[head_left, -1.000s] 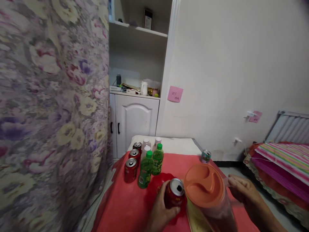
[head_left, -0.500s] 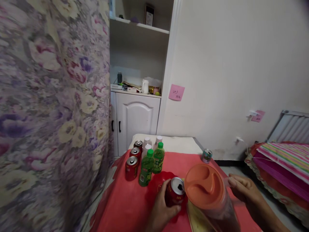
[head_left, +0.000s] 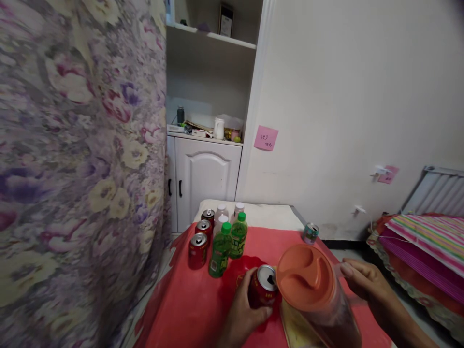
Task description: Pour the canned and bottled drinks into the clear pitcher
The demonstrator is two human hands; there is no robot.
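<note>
My left hand [head_left: 244, 311] is wrapped round a red drink can [head_left: 264, 292] whose top is opened. In my right hand [head_left: 366, 285] is the handle of a clear plastic pitcher [head_left: 335, 319] with an orange lid [head_left: 306, 278] and dark contents. The pitcher leans left, its lid edge right by the can's top; whether they touch I cannot tell. No stream shows between them. Under the can lies a red scalloped plate [head_left: 234, 275], partly hidden. A yellowish board or cloth [head_left: 295, 324] lies beneath the pitcher.
Left on the red-covered table [head_left: 181, 309] stand two green bottles [head_left: 220, 253], several white-capped clear bottles and upright red cans [head_left: 197, 251]. A teal can [head_left: 310, 233] stands near the far right edge. A floral curtain [head_left: 83, 169] hangs left; a bed [head_left: 427, 241] is right.
The view has shifted very slightly. Both hands keep their hold on the can and the pitcher, with almost no movement.
</note>
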